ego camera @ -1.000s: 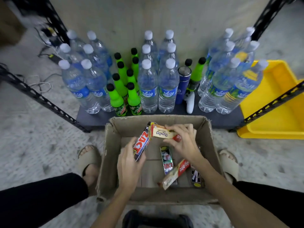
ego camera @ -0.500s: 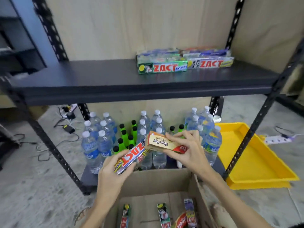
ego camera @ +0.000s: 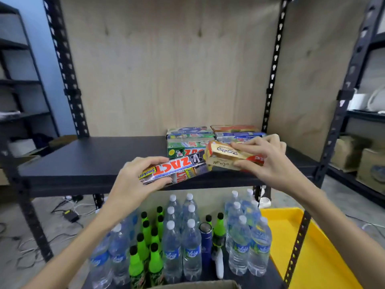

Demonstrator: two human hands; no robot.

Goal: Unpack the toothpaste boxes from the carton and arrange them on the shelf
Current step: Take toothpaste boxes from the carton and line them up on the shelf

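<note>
Head view showed both hands raised to the front edge of the dark shelf (ego camera: 93,161), each bringing one toothpaste box toward the stacked boxes (ego camera: 188,142) at the back, presumably to extend that row. The left hand (ego camera: 133,184) curled fingers and thumb around a silver ZACT box (ego camera: 175,171). The right hand (ego camera: 268,161) pinched a yellow box (ego camera: 225,156) lengthwise, just before the stack. The carton (ego camera: 195,285) barely showed below.

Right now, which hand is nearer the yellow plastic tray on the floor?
Right. The right hand is above and left of the yellow tray; the left hand is farther left.
</note>
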